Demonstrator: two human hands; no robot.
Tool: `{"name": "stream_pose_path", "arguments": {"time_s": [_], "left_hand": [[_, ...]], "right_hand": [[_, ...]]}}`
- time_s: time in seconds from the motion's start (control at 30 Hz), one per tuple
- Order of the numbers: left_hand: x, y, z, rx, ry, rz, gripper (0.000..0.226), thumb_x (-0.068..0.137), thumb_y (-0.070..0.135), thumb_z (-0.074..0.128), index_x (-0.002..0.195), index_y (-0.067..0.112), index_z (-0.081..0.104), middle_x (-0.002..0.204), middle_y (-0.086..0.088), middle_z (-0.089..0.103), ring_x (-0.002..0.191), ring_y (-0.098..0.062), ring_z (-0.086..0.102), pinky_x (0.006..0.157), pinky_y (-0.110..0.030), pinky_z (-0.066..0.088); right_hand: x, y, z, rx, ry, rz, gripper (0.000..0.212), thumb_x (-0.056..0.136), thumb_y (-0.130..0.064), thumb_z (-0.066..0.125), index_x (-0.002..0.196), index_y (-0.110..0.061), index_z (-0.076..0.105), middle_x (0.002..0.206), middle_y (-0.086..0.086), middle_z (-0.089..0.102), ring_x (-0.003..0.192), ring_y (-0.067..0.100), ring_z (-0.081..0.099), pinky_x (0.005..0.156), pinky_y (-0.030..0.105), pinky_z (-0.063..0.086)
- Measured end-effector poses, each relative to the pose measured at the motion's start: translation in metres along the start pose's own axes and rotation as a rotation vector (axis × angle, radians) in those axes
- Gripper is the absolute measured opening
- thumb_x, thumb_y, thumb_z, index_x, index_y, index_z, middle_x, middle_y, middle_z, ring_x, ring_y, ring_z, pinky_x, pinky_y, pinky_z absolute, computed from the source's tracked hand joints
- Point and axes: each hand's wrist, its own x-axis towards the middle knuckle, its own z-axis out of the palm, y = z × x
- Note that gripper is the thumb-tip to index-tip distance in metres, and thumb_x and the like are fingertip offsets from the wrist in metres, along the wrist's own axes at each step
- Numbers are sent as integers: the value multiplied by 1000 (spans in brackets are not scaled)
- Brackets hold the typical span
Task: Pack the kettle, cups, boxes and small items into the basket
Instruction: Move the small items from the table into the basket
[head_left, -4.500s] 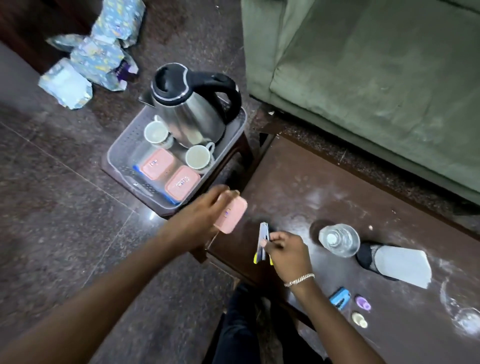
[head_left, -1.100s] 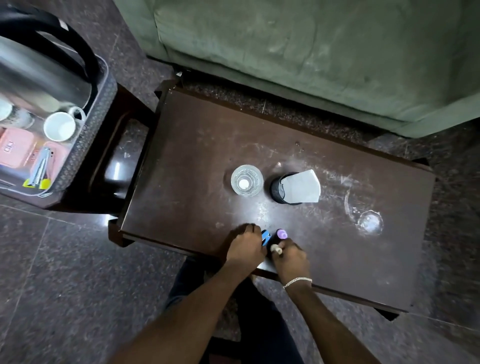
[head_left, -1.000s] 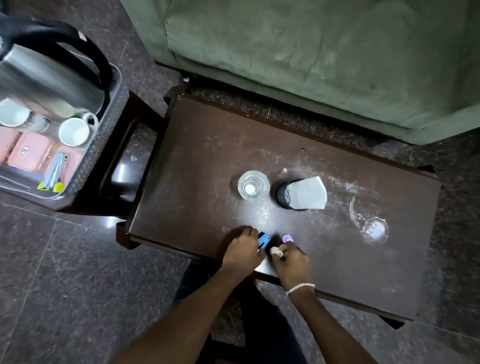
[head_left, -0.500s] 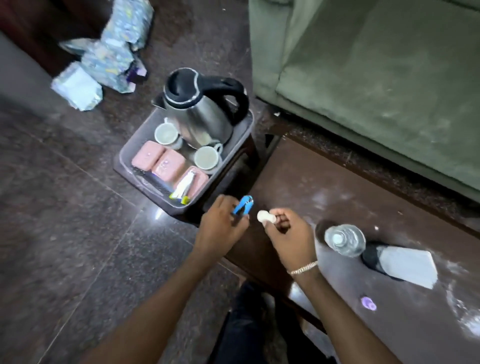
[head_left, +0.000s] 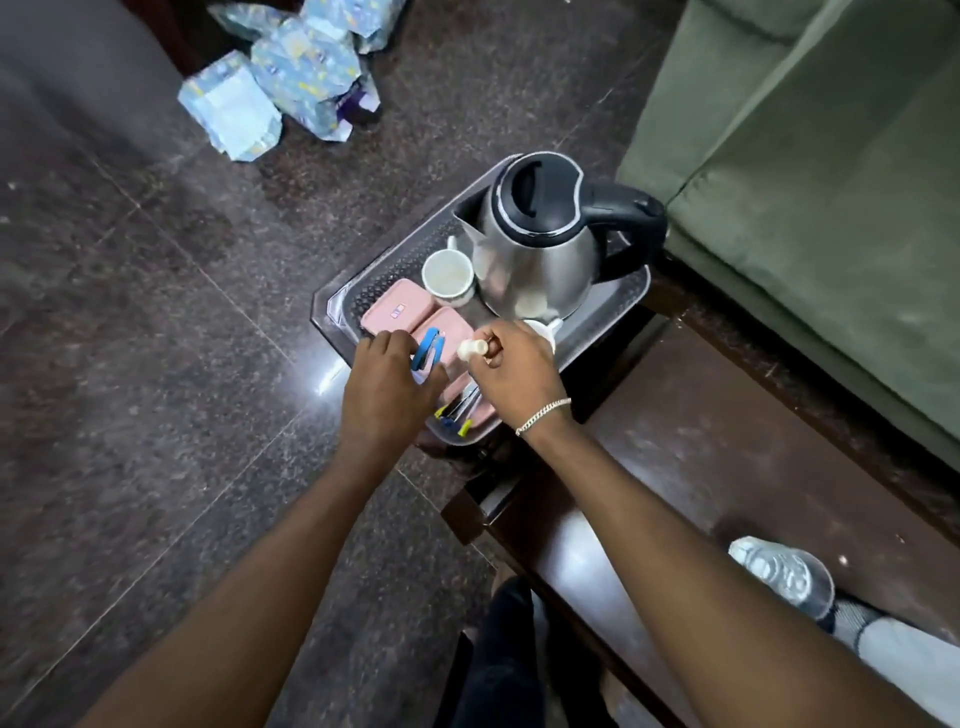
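The grey basket (head_left: 615, 312) stands on a low stool left of the table. Inside it are the steel kettle (head_left: 540, 244) with a black lid and handle, a white cup (head_left: 448, 275), a second cup (head_left: 545, 330) partly behind my right hand, and pink boxes (head_left: 397, 312). A tool with yellow tips (head_left: 457, 413) lies on a box at the near end. My left hand (head_left: 387, 387) holds a blue clip (head_left: 428, 349) over the boxes. My right hand (head_left: 514, 371) pinches a small cream piece (head_left: 470, 349) just above the basket.
A dark wooden table (head_left: 727, 447) runs along the right, with a clear bottle (head_left: 784, 574) and a white-topped black object (head_left: 893, 647) near its lower right. A green sofa (head_left: 810, 171) stands behind. Crumpled blue packets (head_left: 291, 78) lie on the dark tiled floor at top left.
Both hands picked the blue clip and cream piece off the table, then carried them left over the basket. My view swung from the table to the basket.
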Motion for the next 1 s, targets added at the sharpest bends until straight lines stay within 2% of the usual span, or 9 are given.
{"name": "stream_pose_path", "arguments": {"time_s": [0.1, 0.27, 0.53, 0.63, 0.8, 0.93, 1.0], "left_hand": [[9, -9, 4, 60, -14, -5, 35, 88, 34, 74, 104, 4, 67, 108, -16, 70, 108, -38, 55, 95, -46, 44], [18, -14, 8, 138, -8, 7, 40, 91, 40, 68, 107, 3, 68, 110, -17, 70, 106, -39, 54, 97, -47, 43], [21, -17, 12, 160, -22, -24, 43, 91, 42, 71, 107, 2, 68, 111, -17, 72, 108, -39, 57, 98, -46, 41], [15, -17, 8, 116, 35, -4, 42, 88, 38, 78, 107, 2, 67, 108, -19, 69, 104, -40, 58, 93, -44, 40], [-6, 3, -2, -53, 81, 112, 32, 90, 24, 78, 109, 3, 66, 106, -17, 66, 101, -40, 61, 88, -47, 49], [-34, 38, 6, -103, -42, 312, 33, 91, 23, 76, 116, 4, 64, 114, -17, 63, 101, -38, 63, 88, -45, 53], [-54, 57, 19, -94, -132, 371, 36, 93, 29, 73, 120, 7, 64, 117, -13, 62, 103, -35, 63, 89, -43, 53]], "right_hand": [[16, -1, 14, -105, -30, -32, 31, 83, -16, 66, 114, -14, 67, 100, 10, 68, 94, 32, 65, 80, 36, 48], [31, -1, 28, -194, -60, -44, 19, 88, -18, 65, 104, -9, 68, 103, 15, 65, 97, 37, 64, 79, 39, 47], [35, -4, 33, -235, -75, -93, 32, 92, -18, 66, 122, -9, 66, 116, 13, 62, 105, 34, 63, 86, 40, 50], [23, -1, 22, -149, -29, -99, 33, 89, -13, 68, 121, -7, 66, 112, 12, 63, 99, 33, 66, 89, 44, 54], [-28, 17, -3, -10, 118, -72, 27, 85, -12, 70, 112, -9, 70, 100, 6, 62, 81, 21, 64, 82, 36, 55], [-89, 57, -22, 40, 138, 41, 25, 86, -17, 75, 110, -15, 70, 93, -5, 57, 66, 4, 54, 72, 21, 52], [-127, 83, -31, 25, 134, 141, 27, 87, -20, 77, 113, -17, 71, 92, -8, 57, 67, 0, 55, 73, 19, 52]]}}
